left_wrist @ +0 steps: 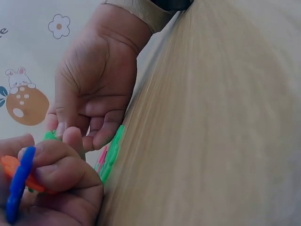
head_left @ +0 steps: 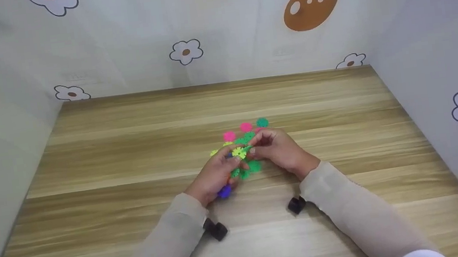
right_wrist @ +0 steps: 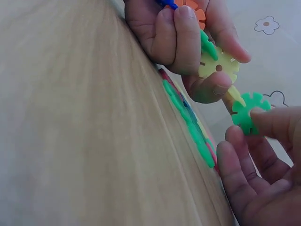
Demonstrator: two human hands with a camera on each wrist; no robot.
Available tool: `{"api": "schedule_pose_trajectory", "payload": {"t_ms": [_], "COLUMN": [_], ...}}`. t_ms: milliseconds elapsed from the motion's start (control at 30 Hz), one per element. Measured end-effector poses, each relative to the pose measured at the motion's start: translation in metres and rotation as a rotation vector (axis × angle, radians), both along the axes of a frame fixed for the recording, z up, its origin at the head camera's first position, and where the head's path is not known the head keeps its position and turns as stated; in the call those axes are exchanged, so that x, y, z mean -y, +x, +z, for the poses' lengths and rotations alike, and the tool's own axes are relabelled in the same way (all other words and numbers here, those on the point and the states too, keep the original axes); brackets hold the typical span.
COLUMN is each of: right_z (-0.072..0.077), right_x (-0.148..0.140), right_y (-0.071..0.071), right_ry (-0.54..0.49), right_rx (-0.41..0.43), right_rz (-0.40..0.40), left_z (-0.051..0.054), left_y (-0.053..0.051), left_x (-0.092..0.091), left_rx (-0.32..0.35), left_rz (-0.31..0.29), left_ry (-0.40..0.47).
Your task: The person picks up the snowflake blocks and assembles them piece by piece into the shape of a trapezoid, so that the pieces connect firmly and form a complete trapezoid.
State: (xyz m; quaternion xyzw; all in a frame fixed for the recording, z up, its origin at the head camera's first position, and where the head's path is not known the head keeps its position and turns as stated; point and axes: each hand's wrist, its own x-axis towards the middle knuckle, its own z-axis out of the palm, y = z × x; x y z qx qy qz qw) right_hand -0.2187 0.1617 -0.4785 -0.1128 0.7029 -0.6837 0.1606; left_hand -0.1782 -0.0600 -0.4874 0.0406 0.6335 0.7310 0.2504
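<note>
Aloft, green disc (right_wrist: 242, 113) between right fingers (right_wrist: 233, 167), yellow disc (right_wrist: 226, 65) between left fingers (right_wrist: 209, 89)

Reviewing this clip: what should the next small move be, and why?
Probably the right hand should press its green disc onto the edge-on yellow disc: the two meet, but whether their slots are fully seated isn't clear, and the left hand holds the linked discs at the other side.

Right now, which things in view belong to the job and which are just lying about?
In the job:
chain of joined discs, held by the left hand
green disc, pinched by the right hand

Lying on the table, perhaps spares:
pink discs
farthest green disc
</note>
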Motion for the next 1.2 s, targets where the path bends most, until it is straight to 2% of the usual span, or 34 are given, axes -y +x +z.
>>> {"api": "schedule_pose_trajectory", "payload": {"t_ms": [67,133,233,300,400,567,733,867,1000,1200], "right_z": [0.002,0.003,0.0,-0.002,-0.001,0.002,0.006,0.006,0.007,0.008], "right_x": [-0.004,-0.011,-0.023,-0.031,-0.037,-0.039,-0.036,-0.036,-0.036,-0.033], "right_y": [-0.005,-0.012,-0.022,-0.028,-0.032,-0.033,-0.029,-0.028,-0.026,-0.024], "right_ry": [0.002,0.005,0.046,0.098,0.208,0.393,0.543,0.577,0.59,0.68], "right_rx": [-0.01,-0.016,-0.018,0.002,0.028,0.025,-0.008,-0.052,-0.058,-0.088], "right_rz": [-0.039,-0.112,-0.237,-0.282,-0.241,-0.089,-0.036,-0.037,-0.033,-0.012], "left_z": [0.0,0.001,0.002,0.002,0.002,0.002,0.001,0.001,0.001,0.002], "left_y": [0.001,0.001,0.001,0.001,0.002,0.002,0.003,0.003,0.003,0.002], "left_x": [0.001,0.003,0.004,0.003,0.002,0.001,0.002,0.002,0.001,0.0], "left_rx": [0.001,-0.002,-0.005,-0.006,-0.002,0.003,0.003,0.005,0.002,0.015], "left_rz": [0.018,0.026,0.019,0.014,0.016,0.024,0.022,0.021,0.018,0.019], "left_ry": [0.007,0.01,0.015,0.02,0.029,0.025,0.026,0.03,0.017,0.029]}}
